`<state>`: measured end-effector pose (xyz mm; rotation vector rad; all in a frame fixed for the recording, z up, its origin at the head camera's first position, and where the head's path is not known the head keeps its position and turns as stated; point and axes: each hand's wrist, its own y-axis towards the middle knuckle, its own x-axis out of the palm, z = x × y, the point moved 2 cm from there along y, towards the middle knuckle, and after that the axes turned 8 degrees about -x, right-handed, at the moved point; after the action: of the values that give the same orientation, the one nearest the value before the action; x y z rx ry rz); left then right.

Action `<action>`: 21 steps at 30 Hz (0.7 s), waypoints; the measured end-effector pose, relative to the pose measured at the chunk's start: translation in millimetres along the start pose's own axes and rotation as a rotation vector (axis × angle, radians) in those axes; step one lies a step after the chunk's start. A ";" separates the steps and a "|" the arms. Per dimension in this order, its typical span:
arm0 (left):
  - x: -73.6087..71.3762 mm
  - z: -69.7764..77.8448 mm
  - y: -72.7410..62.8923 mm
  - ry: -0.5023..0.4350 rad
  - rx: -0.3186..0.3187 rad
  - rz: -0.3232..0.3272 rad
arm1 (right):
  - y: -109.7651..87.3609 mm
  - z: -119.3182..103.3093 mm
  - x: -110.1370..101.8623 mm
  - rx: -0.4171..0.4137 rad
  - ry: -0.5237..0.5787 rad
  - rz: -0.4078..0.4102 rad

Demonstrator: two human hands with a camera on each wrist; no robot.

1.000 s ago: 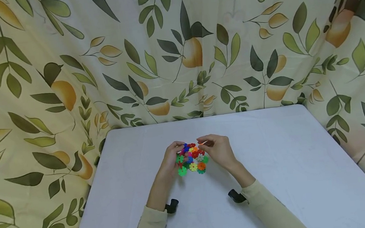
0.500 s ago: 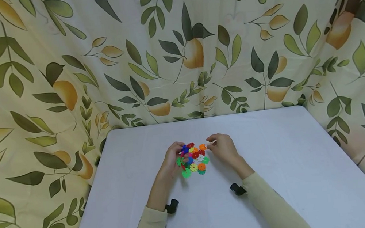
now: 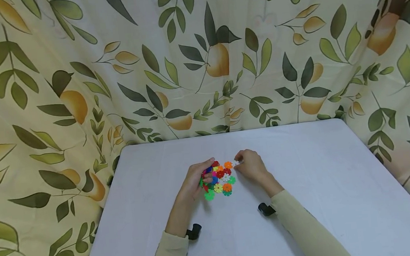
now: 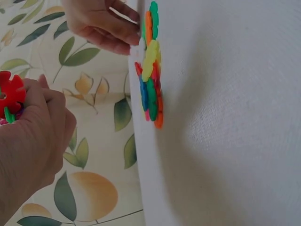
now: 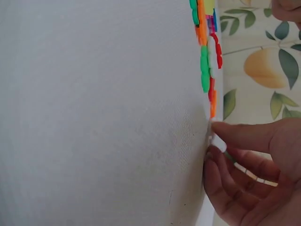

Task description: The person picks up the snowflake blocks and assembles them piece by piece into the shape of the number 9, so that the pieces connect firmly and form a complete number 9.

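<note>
Bright plastic snowflake discs, notched round the rim, lie in a cluster [image 3: 218, 187] of several colours at the middle of the table. My left hand [image 3: 191, 180] is at its left side, fingers curled over several discs; a red disc [image 4: 11, 92] and a green one show at that hand in the left wrist view. With thumb and fingers, my right hand [image 3: 252, 166] pinches a white disc [image 5: 218, 141] right at the edge of an orange disc [image 3: 228, 165], at the cluster's upper right. A green edge [image 5: 230, 156] shows among the right hand's curled fingers, its rest hidden.
A white cloth-covered table [image 3: 305, 167] spreads out under both hands. Behind it and along both sides hangs a curtain [image 3: 202, 99] printed with leaves and fruit. Black cameras [image 3: 194, 231] are worn at both wrists.
My right hand first drew back right from the orange disc, leaving it in view, and now has a white disc beside it. The left fingers have shifted over the discs at the left.
</note>
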<state>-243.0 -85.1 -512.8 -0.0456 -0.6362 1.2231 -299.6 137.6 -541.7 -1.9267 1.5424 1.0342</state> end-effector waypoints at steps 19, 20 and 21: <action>-1.5 -2.1 3.0 0.032 0.010 -0.022 | -23.9 -36.1 -23.5 0.007 0.624 0.085; -1.5 -2.0 3.1 0.029 0.009 -0.020 | -25.4 -38.5 -24.6 0.008 0.656 0.075; -1.6 -2.0 3.4 0.030 0.010 -0.017 | -26.5 -40.9 -25.7 0.011 0.688 0.066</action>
<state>-245.2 -84.7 -516.4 -0.0501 -0.6034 1.2066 -265.5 129.8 -499.1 -2.3786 1.9559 0.3792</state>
